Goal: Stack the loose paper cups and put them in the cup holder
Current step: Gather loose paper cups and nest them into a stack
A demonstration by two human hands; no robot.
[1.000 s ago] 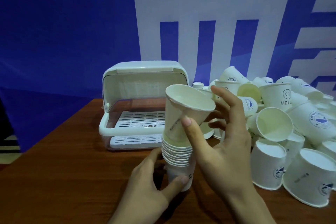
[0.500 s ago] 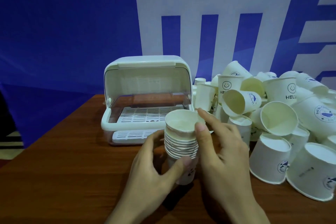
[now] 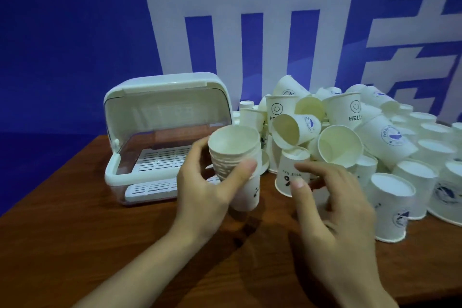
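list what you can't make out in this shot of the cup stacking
Head view only:
- Cup count in the stack: the rims blur together and the left hand covers its lower side.
- Right hand: motion-blurred, so whether its fingertips touch the upside-down cup is unclear.
- Pile of loose cups: cut off by the right edge.
- Cup holder: its back is dim behind the lid.

- Stack of nested cups (image 3: 233,155): matt white paper, rolled rims, faint blue print on the lowest cup.
- Loose cups (image 3: 390,137): the same matt white paper; cream, unprinted insides; blue and black printed logos outside.
- Cup holder (image 3: 160,117): smooth, glossy white plastic frame and handle; clear, see-through plastic hood; slotted white plastic tray inside.
- Tabletop (image 3: 75,220): reddish-brown wood grain, smooth, with a low sheen.
- Backdrop (image 3: 75,32): matt blue with flat white printed shapes.
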